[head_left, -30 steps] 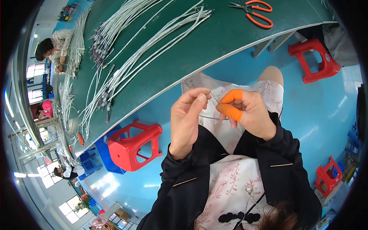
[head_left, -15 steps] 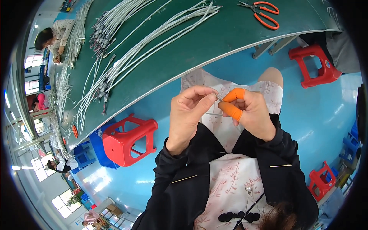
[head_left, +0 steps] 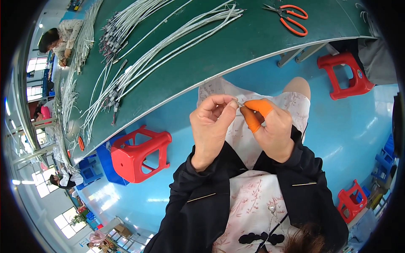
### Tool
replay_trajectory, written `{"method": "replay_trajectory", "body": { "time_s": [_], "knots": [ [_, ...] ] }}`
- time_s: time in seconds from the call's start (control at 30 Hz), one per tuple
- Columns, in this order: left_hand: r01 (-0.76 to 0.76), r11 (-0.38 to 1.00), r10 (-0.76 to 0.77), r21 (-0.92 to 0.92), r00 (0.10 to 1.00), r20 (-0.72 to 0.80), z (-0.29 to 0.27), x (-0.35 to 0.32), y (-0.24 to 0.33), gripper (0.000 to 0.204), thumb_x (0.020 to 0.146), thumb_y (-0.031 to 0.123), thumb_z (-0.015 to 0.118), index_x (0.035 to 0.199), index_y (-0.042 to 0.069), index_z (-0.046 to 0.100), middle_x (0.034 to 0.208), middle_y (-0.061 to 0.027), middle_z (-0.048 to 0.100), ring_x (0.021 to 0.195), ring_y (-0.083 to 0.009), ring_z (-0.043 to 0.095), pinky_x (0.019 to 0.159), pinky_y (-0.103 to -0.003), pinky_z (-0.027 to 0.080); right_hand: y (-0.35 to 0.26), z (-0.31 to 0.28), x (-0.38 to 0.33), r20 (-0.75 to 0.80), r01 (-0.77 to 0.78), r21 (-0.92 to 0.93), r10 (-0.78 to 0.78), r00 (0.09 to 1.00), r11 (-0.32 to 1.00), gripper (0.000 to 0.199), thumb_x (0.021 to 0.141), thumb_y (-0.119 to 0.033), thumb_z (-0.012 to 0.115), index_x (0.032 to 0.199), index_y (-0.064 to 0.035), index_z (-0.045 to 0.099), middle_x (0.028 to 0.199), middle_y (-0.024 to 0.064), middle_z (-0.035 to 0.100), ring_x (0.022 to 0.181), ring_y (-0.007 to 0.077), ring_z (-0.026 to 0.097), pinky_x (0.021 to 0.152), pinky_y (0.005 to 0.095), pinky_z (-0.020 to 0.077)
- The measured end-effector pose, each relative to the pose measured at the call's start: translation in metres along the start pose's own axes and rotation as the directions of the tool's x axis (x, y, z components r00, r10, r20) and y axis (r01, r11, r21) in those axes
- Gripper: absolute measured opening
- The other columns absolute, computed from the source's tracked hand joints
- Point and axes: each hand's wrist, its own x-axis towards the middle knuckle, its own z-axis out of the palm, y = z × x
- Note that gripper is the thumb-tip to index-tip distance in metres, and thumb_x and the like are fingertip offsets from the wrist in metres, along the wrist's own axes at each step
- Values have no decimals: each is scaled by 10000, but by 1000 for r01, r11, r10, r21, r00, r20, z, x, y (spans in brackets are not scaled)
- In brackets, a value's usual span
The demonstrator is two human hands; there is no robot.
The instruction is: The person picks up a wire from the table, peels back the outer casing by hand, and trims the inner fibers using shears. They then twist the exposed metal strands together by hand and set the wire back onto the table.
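Observation:
Over my lap, both hands meet on a tiny metal part (head_left: 239,103) with a thin wire end. My left hand (head_left: 211,124) pinches it between thumb and forefinger. My right hand (head_left: 272,124) grips the same piece from the other side, with orange rubber covers on thumb and forefinger. Both hands hover below the near edge of a long green table (head_left: 236,46). Bundles of white cables (head_left: 168,42) with dark connectors lie on it.
Orange-handled scissors (head_left: 289,19) lie on the table to the right. A red plastic stool (head_left: 137,154) stands by my left knee, another red stool (head_left: 344,76) to the right, a third (head_left: 350,200) at lower right. A person (head_left: 59,36) works at the table's far left end.
My hands have stayed together on the small part, with only slight finger shifts. The view has drifted a little, so the stool and table sit slightly lower.

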Motion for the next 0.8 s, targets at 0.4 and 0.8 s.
{"method": "replay_trajectory", "body": {
  "time_s": [0.4, 0.8],
  "knots": [
    [92, 953, -114, -289, 992, -61, 15, 1, -15, 88, 853, 63, 589, 904, -8, 606, 800, -30, 598, 657, -94, 517, 634, -232, 423, 3, 10, -6, 41, -362, 375, 375, 926, 853, 84, 828, 17, 629, 892, 13, 574, 746, 83, 619, 513, 140, 593, 438, 225, 443],
    [108, 915, -123, -389, 992, -15, 16, -2, -16, 68, 873, 45, 596, 927, 4, 590, 853, -22, 604, 739, -72, 516, 732, -241, 427, -1, 4, -1, 433, -584, 805, 566, 702, 108, 125, 921, -102, 523, 924, 20, 552, 745, 106, 607, 457, 121, 540, 394, 215, 405]
  ]
}}
